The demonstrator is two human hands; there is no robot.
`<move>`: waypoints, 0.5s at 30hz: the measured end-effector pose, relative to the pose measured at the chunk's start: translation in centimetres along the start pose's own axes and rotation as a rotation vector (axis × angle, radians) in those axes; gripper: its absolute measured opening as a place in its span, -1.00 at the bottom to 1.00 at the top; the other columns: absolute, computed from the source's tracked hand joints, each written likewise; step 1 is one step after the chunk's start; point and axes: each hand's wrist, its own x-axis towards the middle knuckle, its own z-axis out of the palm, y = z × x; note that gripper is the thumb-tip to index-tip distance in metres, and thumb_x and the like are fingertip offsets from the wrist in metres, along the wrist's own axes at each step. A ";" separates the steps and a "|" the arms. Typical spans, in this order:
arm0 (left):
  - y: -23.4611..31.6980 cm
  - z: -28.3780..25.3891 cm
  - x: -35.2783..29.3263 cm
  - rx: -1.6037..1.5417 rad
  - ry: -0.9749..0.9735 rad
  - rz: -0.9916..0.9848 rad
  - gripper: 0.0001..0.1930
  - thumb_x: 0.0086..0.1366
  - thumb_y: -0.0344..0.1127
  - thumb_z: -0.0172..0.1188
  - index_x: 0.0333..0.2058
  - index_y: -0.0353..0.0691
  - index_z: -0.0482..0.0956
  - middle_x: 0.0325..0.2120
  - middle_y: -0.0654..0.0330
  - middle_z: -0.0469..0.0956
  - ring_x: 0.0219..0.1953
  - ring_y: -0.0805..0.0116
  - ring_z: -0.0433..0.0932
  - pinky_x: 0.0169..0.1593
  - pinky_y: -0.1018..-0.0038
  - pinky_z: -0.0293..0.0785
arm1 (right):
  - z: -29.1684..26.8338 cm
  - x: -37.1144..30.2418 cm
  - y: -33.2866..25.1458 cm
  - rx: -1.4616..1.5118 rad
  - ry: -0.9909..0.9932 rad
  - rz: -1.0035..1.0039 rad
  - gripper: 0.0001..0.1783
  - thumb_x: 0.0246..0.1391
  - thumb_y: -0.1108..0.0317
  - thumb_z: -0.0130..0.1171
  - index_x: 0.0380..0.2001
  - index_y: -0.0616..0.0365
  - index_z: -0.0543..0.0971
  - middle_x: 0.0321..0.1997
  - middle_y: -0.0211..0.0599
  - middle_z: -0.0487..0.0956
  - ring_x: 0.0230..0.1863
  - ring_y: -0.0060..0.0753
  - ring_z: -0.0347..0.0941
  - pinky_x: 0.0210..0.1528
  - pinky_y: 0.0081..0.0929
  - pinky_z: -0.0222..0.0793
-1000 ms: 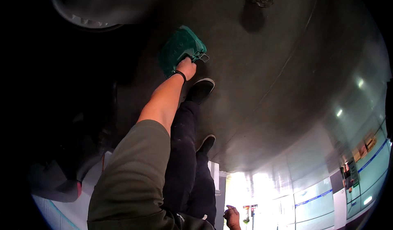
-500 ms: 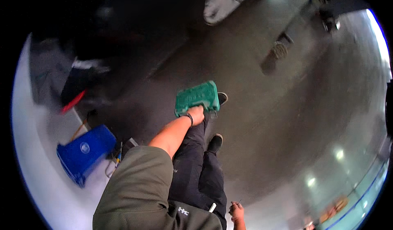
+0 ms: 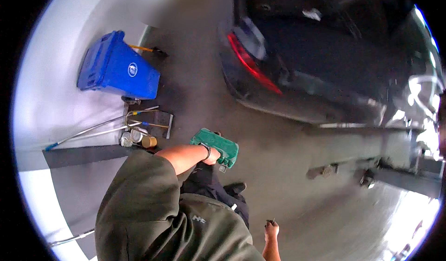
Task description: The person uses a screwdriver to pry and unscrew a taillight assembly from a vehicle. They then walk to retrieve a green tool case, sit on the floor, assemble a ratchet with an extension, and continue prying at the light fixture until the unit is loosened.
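Note:
My left hand is closed on a green hard plastic case, carried low in front of my legs. The fingers wrap round its near edge, partly hidden by the back of the hand, and a small latch hangs open there. Down by my right side, my right hand is closed, with a small thin dark thing poking out above the fingers. It is too small to name.
Ahead to the right stands a dark car with a red tail light. On the left are a blue wheeled bin, long-handled cleaning tools and small tubs along the wall. A lift arm lies low at the right.
My view has turned left, bringing the car's rear and the bin round ahead of me. The green case stays in my left hand, and my right hand remains closed.

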 end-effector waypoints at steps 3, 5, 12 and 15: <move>-7.3 2.5 -1.5 -0.008 0.007 -0.020 -0.61 0.25 -0.28 0.12 -0.07 -0.45 0.65 -0.10 -0.24 0.67 -0.03 -0.15 0.66 0.03 0.06 0.56 | 7.1 -2.1 -9.0 -0.171 -0.015 -0.064 -0.85 0.20 0.46 0.09 -0.31 0.20 0.65 -0.54 -0.51 0.48 -0.53 -0.65 0.36 -0.47 -0.57 0.29; -10.6 0.0 -2.6 -0.050 0.052 -0.011 -0.62 0.25 -0.28 0.14 -0.06 -0.45 0.64 -0.09 -0.21 0.67 -0.03 -0.14 0.67 0.01 0.06 0.57 | 11.6 -4.8 -17.8 -0.246 -0.072 -0.172 -0.84 0.20 0.45 0.11 -0.28 0.22 0.66 -0.52 -0.50 0.50 -0.52 -0.67 0.36 -0.46 -0.58 0.30; -26.3 -10.6 -12.7 -0.248 0.200 -0.051 -0.67 0.35 -0.30 0.09 -0.04 -0.43 0.57 -0.14 -0.22 0.64 -0.11 -0.16 0.64 -0.07 0.00 0.53 | 36.4 -9.9 -47.0 -0.795 -0.249 -0.748 -0.70 0.26 0.22 0.17 -0.11 0.18 0.70 -0.46 -0.34 0.61 -0.41 -0.44 0.53 -0.31 -0.34 0.45; -34.1 -14.5 -16.2 -0.303 0.162 -0.125 -0.70 0.42 -0.26 0.08 -0.14 -0.43 0.57 -0.26 -0.17 0.63 -0.24 -0.10 0.63 -0.15 -0.01 0.52 | 45.3 -15.6 -56.3 -0.664 -0.371 -0.762 -0.70 0.27 0.22 0.18 -0.10 0.20 0.68 -0.41 -0.29 0.63 -0.38 -0.40 0.55 -0.29 -0.32 0.45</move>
